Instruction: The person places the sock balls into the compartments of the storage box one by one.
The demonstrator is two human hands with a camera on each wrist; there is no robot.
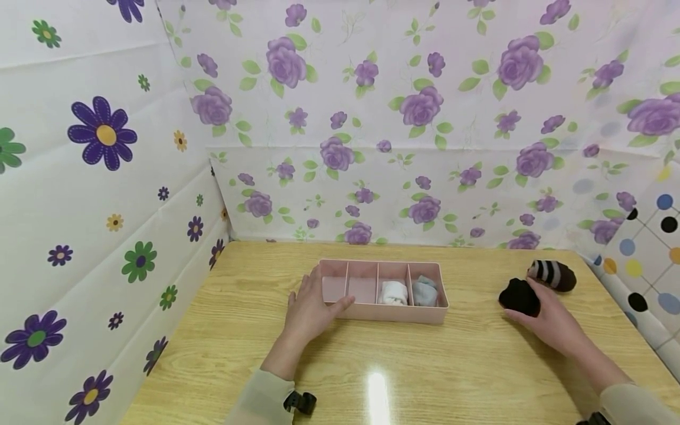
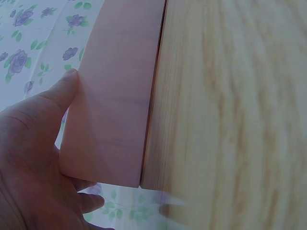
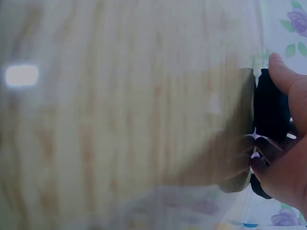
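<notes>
A pink storage box (image 1: 393,313) with a row of compartments stands on the wooden table. My left hand (image 1: 313,307) holds its left end, thumb over the front rim and fingers along the end wall; the left wrist view shows the thumb at the rim of the pink wall (image 2: 110,100). A white rolled sock (image 1: 394,293) and a grey-blue rolled sock (image 1: 425,291) lie in the two right compartments. On the right, my right hand (image 1: 552,321) grips a black rolled sock (image 1: 519,298) between thumb and fingers. Just behind it lies a dark brown striped rolled sock (image 1: 564,277).
The wooden table (image 1: 425,366) ends at a flower-printed cloth (image 1: 340,195) at the back. Another printed cloth (image 1: 133,200) hangs along the left side, and a dotted one (image 1: 653,260) along the right.
</notes>
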